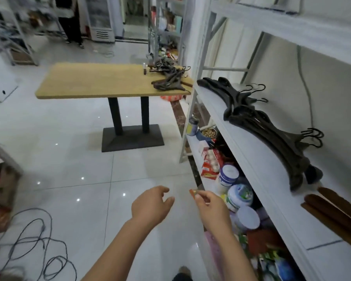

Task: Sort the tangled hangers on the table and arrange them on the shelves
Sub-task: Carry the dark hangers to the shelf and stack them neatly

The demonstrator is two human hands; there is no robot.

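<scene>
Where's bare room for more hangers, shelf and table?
Shelf: bare strip along the front edge beside the dark hanger stacks, and a bare patch nearer than the brown hangers. Table: left part bare; the tangled pile crowds its right end. Lower shelf is packed with tubs.
</scene>
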